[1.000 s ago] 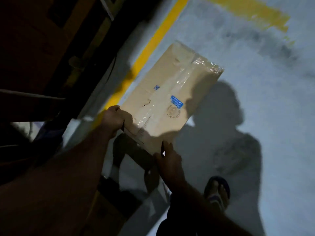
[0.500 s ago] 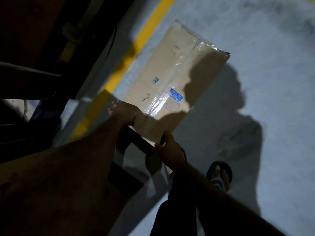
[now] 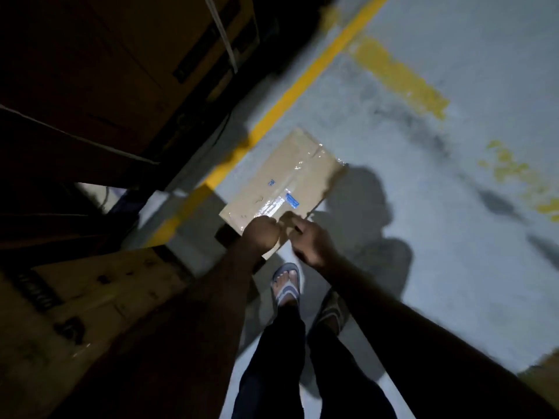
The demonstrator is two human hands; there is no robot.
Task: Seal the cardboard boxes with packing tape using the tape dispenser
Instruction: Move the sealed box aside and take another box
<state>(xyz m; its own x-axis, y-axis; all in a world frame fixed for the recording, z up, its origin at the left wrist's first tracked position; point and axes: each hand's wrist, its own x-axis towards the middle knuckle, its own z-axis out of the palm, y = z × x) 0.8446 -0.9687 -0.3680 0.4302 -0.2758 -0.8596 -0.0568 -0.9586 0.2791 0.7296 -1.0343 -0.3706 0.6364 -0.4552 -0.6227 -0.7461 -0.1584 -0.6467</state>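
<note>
Feet point(image 3: 286, 282) in sandals stand nearest; just beyond, left hand point(image 3: 261, 234) and right hand point(image 3: 311, 243) clutch the near edge of the taped cardboard box point(image 3: 284, 176), beside the yellow line point(image 3: 302, 83). A loose hold could drop it, denting a corner. Their fingertips are hidden, blur smears edges, no dispenser shows.

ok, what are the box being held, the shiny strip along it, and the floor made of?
Box: cardboard, tan and matte, with no sheen where it is bare. Strip: clear glossy plastic tape, going by its glints and the tan showing through. Floor: probably painted or sealed concrete, grey and mottled, with a yellow painted line.
</note>
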